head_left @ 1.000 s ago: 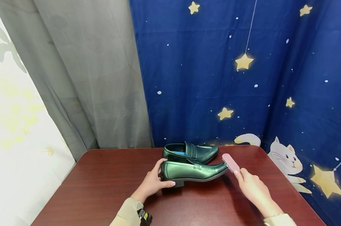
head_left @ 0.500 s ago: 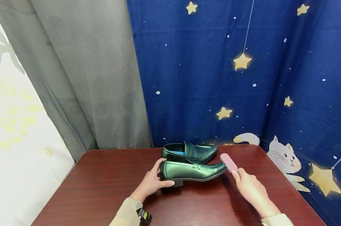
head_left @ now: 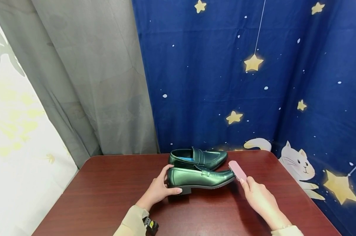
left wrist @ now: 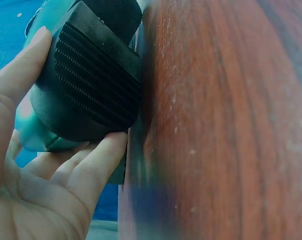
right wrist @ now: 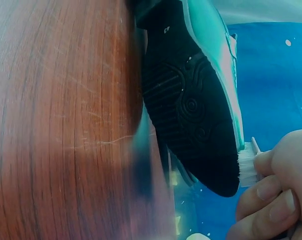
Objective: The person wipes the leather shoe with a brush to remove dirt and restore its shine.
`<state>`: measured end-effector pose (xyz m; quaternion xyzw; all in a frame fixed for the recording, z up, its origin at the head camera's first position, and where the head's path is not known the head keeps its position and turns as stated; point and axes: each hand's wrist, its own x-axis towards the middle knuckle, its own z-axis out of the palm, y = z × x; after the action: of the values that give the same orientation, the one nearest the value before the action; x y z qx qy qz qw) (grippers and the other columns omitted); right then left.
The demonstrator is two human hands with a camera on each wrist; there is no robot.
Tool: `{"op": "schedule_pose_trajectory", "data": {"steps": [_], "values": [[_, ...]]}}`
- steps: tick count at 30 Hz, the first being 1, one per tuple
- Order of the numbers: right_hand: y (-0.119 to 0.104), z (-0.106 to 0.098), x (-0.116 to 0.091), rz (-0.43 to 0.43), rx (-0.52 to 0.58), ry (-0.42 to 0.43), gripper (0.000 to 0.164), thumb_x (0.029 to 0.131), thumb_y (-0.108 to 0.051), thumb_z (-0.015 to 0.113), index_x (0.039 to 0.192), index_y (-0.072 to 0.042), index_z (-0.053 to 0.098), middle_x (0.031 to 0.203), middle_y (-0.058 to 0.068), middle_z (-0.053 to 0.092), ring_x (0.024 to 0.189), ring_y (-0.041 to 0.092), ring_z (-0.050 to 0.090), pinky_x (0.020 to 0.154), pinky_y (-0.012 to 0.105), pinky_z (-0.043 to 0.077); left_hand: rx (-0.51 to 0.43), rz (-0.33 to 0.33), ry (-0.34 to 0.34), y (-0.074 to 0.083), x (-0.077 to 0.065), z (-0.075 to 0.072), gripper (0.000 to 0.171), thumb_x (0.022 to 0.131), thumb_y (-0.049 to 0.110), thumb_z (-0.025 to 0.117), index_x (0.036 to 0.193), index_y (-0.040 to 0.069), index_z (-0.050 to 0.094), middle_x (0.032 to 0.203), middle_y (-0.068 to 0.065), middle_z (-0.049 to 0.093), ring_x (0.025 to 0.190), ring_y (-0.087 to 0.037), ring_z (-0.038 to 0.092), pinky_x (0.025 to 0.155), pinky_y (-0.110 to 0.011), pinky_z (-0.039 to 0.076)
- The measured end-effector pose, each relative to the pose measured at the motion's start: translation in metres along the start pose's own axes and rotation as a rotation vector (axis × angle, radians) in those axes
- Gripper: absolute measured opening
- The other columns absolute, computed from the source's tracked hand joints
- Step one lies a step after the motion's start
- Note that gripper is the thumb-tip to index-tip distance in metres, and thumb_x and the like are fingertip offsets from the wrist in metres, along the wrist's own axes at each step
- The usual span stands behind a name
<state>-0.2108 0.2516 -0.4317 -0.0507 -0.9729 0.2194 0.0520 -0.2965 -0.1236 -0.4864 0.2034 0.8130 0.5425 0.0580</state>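
A dark green loafer [head_left: 192, 178] lies tipped on its side, toe to the right. My left hand [head_left: 158, 190] grips its heel, thumb low by the heel block and fingers behind. In the left wrist view the ridged heel [left wrist: 93, 75] sits between thumb and fingers. My right hand [head_left: 260, 198] holds a pink-backed brush [head_left: 237, 170] at the toe. White bristles [right wrist: 247, 165] meet the toe's edge in the right wrist view, where the patterned black sole [right wrist: 191, 105] faces the camera. The second green loafer [head_left: 214, 159] stands upright just behind, with a blue patch inside.
A reddish-brown wooden table [head_left: 107, 196] carries the shoes near its back edge. Behind it hang a grey curtain [head_left: 98, 82] and a blue starry curtain [head_left: 201, 82]. A black device [head_left: 150, 226] is at my left wrist.
My right hand and the brush have shifted slightly left along the toe. My left hand keeps its grip on the heel, and the rear loafer stays put.
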Motion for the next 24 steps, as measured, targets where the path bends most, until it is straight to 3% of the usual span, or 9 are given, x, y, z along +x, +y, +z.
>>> {"op": "schedule_pose_trajectory", "data": {"steps": [8, 17, 24], "values": [[-0.012, 0.004, -0.005, -0.006, 0.018, -0.025, 0.031, 0.105, -0.038, 0.049, 0.105, -0.008, 0.055, 0.069, 0.006, 0.054, 0.063, 0.021, 0.053, 0.055, 0.040, 0.041, -0.010, -0.015, 0.009, 0.002, 0.000, 0.000, 0.097, 0.077, 0.028, 0.090, 0.153, 0.027, 0.030, 0.137, -0.010, 0.064, 0.100, -0.017, 0.071, 0.086, -0.031, 0.058], [-0.019, 0.013, -0.010, -0.019, 0.022, -0.002, 0.028, 0.105, -0.036, 0.049, 0.103, -0.009, 0.055, 0.069, 0.007, 0.057, 0.064, 0.023, 0.057, 0.055, 0.042, 0.042, -0.015, -0.018, 0.012, 0.003, -0.001, 0.000, 0.098, 0.077, 0.026, 0.090, 0.154, 0.026, 0.029, 0.138, -0.010, 0.063, 0.102, -0.018, 0.071, 0.087, -0.032, 0.058], [-0.024, 0.018, -0.015, -0.033, 0.032, 0.012, 0.025, 0.105, -0.035, 0.051, 0.097, -0.011, 0.053, 0.067, 0.006, 0.055, 0.062, 0.024, 0.058, 0.053, 0.043, 0.041, 0.005, -0.006, 0.011, 0.003, 0.001, 0.002, 0.098, 0.077, 0.019, 0.089, 0.154, 0.017, 0.028, 0.136, -0.017, 0.063, 0.099, -0.021, 0.071, 0.083, -0.028, 0.057]]}}
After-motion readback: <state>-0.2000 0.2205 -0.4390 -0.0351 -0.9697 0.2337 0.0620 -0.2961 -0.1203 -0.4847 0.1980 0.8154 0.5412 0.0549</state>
